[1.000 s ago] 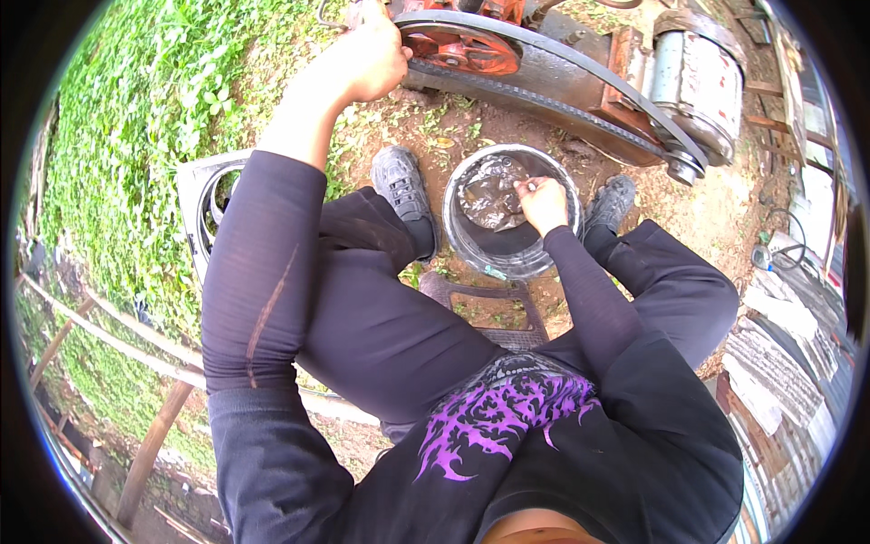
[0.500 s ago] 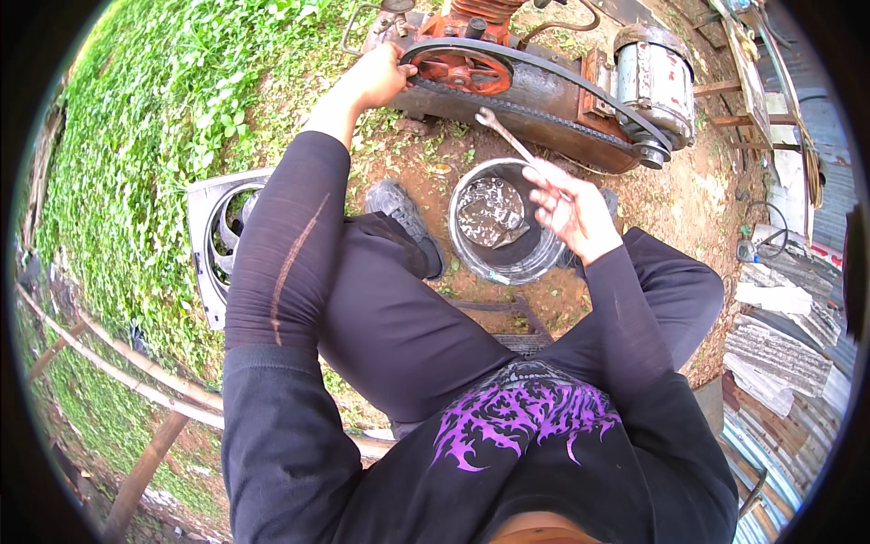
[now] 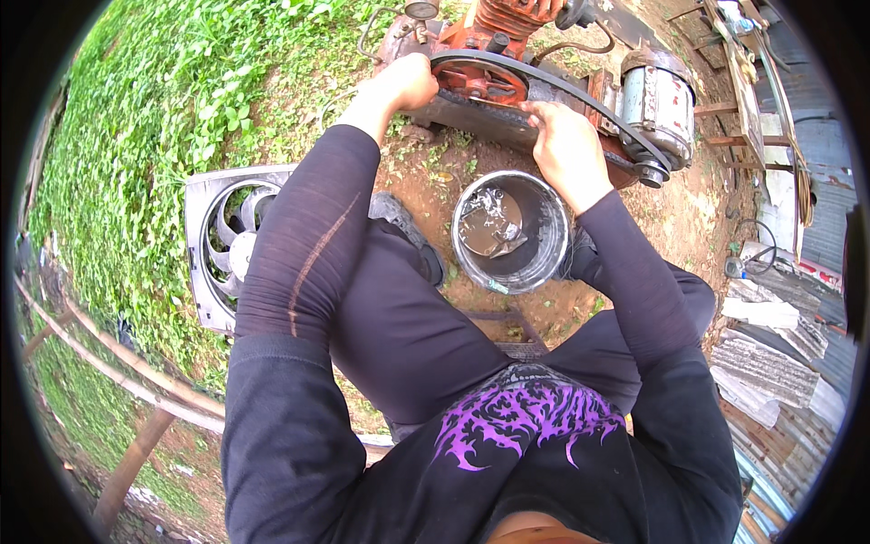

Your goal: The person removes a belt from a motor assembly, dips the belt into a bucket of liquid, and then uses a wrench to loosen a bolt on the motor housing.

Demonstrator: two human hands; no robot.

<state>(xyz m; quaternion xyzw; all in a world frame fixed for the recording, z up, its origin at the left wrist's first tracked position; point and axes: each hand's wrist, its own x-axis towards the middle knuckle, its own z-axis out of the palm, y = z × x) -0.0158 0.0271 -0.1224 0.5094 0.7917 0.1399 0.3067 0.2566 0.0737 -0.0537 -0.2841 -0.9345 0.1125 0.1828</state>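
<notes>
An orange-red compressor on a rusty dark tank has a red spoked pulley, joined by a black belt to a grey motor. My left hand is curled at the left edge of the pulley, its fingertips partly hidden. My right hand is at the pulley's lower right, fingers bent around the wrench, which is mostly hidden. Below it, between my feet, stands a dark bucket with a wet, muddy metallic-looking piece inside.
A radiator fan in a frame lies on the grass to my left, near bamboo rails. A chair or stool part is beneath me. Corrugated sheets, wooden boards and a black hose line the right side.
My right hand came up out of the bucket holding a wrench and has moved forward to the pulley. My left hand remains at the pulley, now slightly farther right in view.
</notes>
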